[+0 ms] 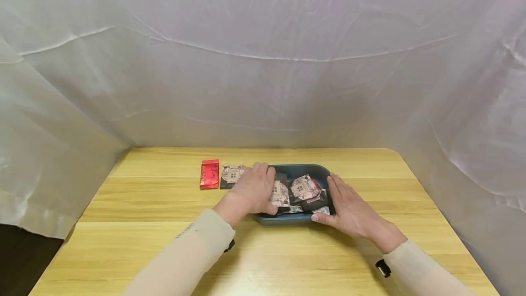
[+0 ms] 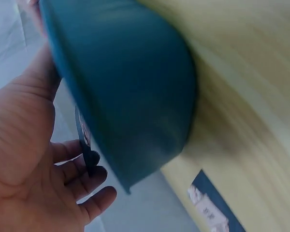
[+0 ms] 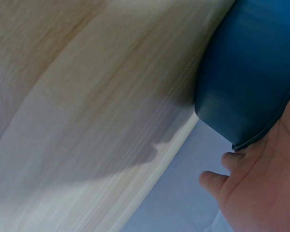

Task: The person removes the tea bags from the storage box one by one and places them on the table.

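A dark blue plastic bin (image 1: 293,169) sits on the table, holding several small packets. My left hand (image 1: 255,191) reaches over the bin's left end and grips a black packet with a patterned label (image 1: 281,193) between thumb and fingers. In the left wrist view this packet's dark edge (image 2: 83,133) shows by the curled fingers of the left hand (image 2: 34,154). Another patterned packet (image 1: 303,187) lies in the bin, with some red showing behind it. At the right end my right hand (image 1: 351,207) holds the bin, its thumb at the near rim and fingers along the side.
Left of the bin, a red foil packet (image 1: 209,174) and a patterned black packet (image 1: 231,176) lie side by side on the wooden table (image 1: 263,259). Pale cloth (image 1: 263,90) hangs around the back and sides.
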Motion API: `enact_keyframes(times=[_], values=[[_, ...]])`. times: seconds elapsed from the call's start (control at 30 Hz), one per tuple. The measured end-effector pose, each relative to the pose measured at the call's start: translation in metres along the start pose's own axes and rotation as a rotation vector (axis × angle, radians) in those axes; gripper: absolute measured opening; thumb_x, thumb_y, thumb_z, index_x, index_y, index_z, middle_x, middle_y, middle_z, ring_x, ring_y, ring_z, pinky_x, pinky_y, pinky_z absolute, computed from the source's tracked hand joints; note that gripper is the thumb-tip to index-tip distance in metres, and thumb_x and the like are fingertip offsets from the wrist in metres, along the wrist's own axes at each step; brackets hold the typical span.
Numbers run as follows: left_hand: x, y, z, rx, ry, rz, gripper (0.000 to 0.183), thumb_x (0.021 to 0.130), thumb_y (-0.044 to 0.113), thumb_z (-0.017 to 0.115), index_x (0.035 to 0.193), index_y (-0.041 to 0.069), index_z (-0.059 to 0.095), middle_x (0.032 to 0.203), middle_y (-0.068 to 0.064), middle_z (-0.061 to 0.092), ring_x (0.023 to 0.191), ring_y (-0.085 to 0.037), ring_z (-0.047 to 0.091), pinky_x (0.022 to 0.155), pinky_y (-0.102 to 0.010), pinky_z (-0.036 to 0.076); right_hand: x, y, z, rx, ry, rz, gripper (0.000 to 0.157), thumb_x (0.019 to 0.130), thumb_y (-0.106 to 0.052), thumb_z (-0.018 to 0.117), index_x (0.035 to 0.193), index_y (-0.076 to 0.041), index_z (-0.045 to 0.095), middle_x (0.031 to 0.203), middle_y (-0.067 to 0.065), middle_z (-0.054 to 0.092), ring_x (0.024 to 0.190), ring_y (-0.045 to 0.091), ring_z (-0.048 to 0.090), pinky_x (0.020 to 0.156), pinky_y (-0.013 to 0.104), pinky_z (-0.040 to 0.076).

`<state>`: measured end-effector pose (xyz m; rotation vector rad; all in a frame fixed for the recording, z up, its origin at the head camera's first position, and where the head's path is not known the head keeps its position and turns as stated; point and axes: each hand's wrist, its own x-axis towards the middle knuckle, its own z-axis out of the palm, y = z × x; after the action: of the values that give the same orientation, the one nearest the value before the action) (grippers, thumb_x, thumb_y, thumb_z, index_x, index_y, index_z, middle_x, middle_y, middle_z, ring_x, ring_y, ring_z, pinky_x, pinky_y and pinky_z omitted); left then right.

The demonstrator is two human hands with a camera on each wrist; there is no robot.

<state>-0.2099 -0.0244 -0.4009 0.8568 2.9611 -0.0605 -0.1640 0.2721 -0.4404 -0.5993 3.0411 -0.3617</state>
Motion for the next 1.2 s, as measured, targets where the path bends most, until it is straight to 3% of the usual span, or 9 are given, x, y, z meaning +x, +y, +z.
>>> enact_keyframes(times=[0.13,0.3,0.47,0.57,0.67,0.8,1.0,1.2], values=[[-0.005,-0.011,-0.007,-0.004,0.0,-0.012,0.096,0.077,0.064,0.084,0.142,0.002,0.047,0.124,-0.009,0.053,0.112,-0.024,0.048,0.105,-0.044,0.05,0.0,0.0,0.0,0.001,-0.002,-0.001,0.123,0.092,-0.08,0.056,0.163,0.012,0.015,0.172,0.032,0.011,0.159,0.049,0.02,0.126,0.063,0.025],[-0.015,-0.028,-0.016,-0.031,-0.009,-0.024,0.108,0.079,0.059,0.084,0.155,-0.002,0.038,0.14,-0.015,0.053,0.126,-0.029,0.05,0.115,-0.048,0.046,0.001,0.0,0.001,0.0,-0.003,-0.013,0.124,0.092,-0.081,0.055,0.163,0.012,0.015,0.172,0.033,0.011,0.159,0.049,0.02,0.126,0.064,0.025],[-0.031,-0.056,-0.024,-0.095,0.013,-0.056,0.115,0.076,0.055,0.088,0.159,-0.004,0.035,0.152,-0.021,0.049,0.137,-0.035,0.049,0.12,-0.051,0.042,0.003,-0.002,0.0,-0.001,-0.003,-0.022,0.123,0.093,-0.08,0.055,0.163,0.012,0.014,0.172,0.032,0.01,0.159,0.049,0.019,0.126,0.063,0.025],[-0.042,-0.08,-0.027,-0.121,0.045,-0.082,0.109,0.073,0.051,0.09,0.152,-0.007,0.043,0.145,-0.022,0.054,0.129,-0.035,0.053,0.116,-0.053,0.045,0.003,-0.002,0.0,-0.002,-0.002,-0.023,0.122,0.093,-0.079,0.055,0.164,0.011,0.014,0.173,0.031,0.009,0.159,0.048,0.019,0.126,0.063,0.025],[-0.055,-0.104,-0.029,-0.132,0.067,-0.112,0.088,0.073,0.048,0.09,0.134,-0.004,0.055,0.128,-0.019,0.058,0.115,-0.032,0.055,0.107,-0.052,0.05,0.002,-0.003,-0.001,-0.003,-0.007,-0.021,0.122,0.093,-0.08,0.055,0.163,0.011,0.015,0.173,0.03,0.009,0.159,0.048,0.018,0.126,0.063,0.024],[-0.071,-0.136,-0.029,-0.134,0.071,-0.159,0.069,0.075,0.048,0.088,0.116,0.001,0.058,0.115,-0.016,0.056,0.104,-0.03,0.052,0.095,-0.051,0.053,0.002,-0.004,-0.004,-0.025,-0.019,-0.016,0.123,0.093,-0.081,0.054,0.163,0.012,0.016,0.173,0.031,0.009,0.159,0.049,0.017,0.126,0.064,0.023],[-0.092,-0.175,-0.022,-0.145,0.066,-0.225,0.08,0.077,0.046,0.086,0.128,-0.007,0.054,0.119,-0.023,0.055,0.107,-0.036,0.054,0.097,-0.057,0.051,0.003,-0.005,-0.006,-0.047,-0.024,-0.018,0.122,0.093,-0.081,0.053,0.163,0.012,0.017,0.172,0.032,0.01,0.159,0.05,0.018,0.126,0.066,0.023],[-0.106,-0.202,-0.013,-0.175,0.05,-0.213,0.094,0.081,0.043,0.084,0.143,-0.015,0.044,0.134,-0.034,0.052,0.121,-0.047,0.052,0.106,-0.063,0.047,0.003,-0.004,-0.004,-0.047,-0.022,-0.021,0.121,0.093,-0.08,0.055,0.163,0.012,0.018,0.172,0.032,0.01,0.159,0.05,0.017,0.126,0.065,0.022]])
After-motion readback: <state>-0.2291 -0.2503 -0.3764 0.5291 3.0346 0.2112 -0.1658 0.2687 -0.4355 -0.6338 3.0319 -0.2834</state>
